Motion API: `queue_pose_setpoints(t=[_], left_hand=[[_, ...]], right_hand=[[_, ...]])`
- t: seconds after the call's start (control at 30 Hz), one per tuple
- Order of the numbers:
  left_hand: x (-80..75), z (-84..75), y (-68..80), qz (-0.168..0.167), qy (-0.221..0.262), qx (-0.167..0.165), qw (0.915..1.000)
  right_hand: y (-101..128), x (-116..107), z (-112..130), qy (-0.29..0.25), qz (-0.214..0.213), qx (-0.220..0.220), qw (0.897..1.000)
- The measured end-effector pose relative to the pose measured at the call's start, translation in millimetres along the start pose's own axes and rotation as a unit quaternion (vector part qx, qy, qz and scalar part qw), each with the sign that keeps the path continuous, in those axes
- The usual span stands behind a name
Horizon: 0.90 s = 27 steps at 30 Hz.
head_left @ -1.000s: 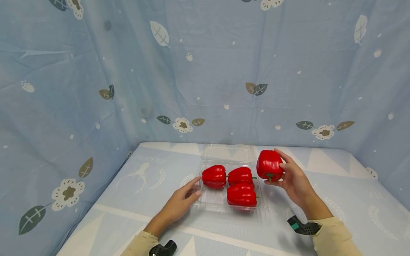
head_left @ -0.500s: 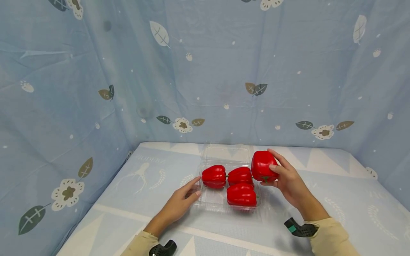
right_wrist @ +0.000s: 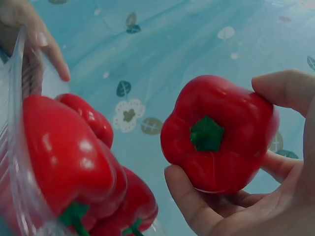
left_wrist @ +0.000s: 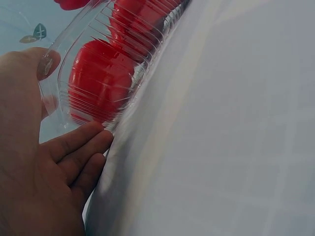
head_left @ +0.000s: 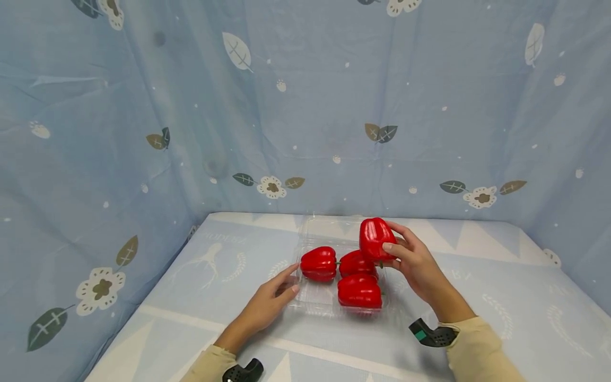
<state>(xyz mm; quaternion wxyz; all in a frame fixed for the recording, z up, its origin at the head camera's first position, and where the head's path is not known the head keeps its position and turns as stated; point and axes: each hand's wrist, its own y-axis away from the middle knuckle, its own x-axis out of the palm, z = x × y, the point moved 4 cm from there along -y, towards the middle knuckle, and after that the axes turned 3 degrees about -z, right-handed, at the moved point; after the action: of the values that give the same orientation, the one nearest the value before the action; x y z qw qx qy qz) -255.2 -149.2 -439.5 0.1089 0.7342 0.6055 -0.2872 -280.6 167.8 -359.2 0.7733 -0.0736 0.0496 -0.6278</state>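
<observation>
My right hand (head_left: pixel 414 261) holds a red bell pepper (head_left: pixel 375 239) with a green stem, thumb and fingers around its sides, above the right part of a clear plastic clamshell box (head_left: pixel 315 294). In the right wrist view this bell pepper (right_wrist: pixel 216 137) shows its stem end. Three other red bell peppers lie in the box: one at left (head_left: pixel 319 263), one at back right (head_left: pixel 354 263), one at front right (head_left: pixel 360 291). My left hand (head_left: pixel 267 301) rests against the box's left side; in the left wrist view its fairly straight fingers (left_wrist: pixel 81 145) touch the plastic.
Behind the box its clear lid (head_left: pixel 329 227) lies folded back on the patterned tabletop (head_left: pixel 215 302). A blue leaf-and-flower curtain (head_left: pixel 305 106) hangs behind the table and at its left side. Dark wrist devices (head_left: pixel 431 334) are worn on both wrists.
My right hand has carried its bell pepper leftward from beside the box to above the back right pepper, partly covering it. The bell pepper has tilted. My left hand has stayed in place.
</observation>
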Motion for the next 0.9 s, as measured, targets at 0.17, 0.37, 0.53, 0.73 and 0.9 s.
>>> queue_pose_setpoints(t=[0.17, 0.37, 0.53, 0.73, 0.9], left_hand=[[1.2, -0.8, -0.1, 0.002, -0.001, -0.003, 1.0000], [0.5, -2.4, -0.7, -0.004, -0.005, 0.001, 1.0000], [0.7, -1.4, -0.5, -0.001, -0.002, 0.001, 1.0000], [-0.8, -1.7, 0.2, -0.008, -0.008, 0.000, 0.9999], [-1.1, -2.0, 0.2, -0.005, -0.010, -0.004, 0.9999]], right_hand=[[-3, 7, 5, 0.009, -0.009, -0.016, 1.000], [-7, 17, 6, 0.041, -0.013, -0.019, 0.999], [-6, 24, 4, 0.070, -0.017, -0.005, 0.997], [-5, 34, 1, 0.087, 0.002, -0.008, 0.996], [-3, 41, -1, 0.095, 0.020, -0.010, 0.995]])
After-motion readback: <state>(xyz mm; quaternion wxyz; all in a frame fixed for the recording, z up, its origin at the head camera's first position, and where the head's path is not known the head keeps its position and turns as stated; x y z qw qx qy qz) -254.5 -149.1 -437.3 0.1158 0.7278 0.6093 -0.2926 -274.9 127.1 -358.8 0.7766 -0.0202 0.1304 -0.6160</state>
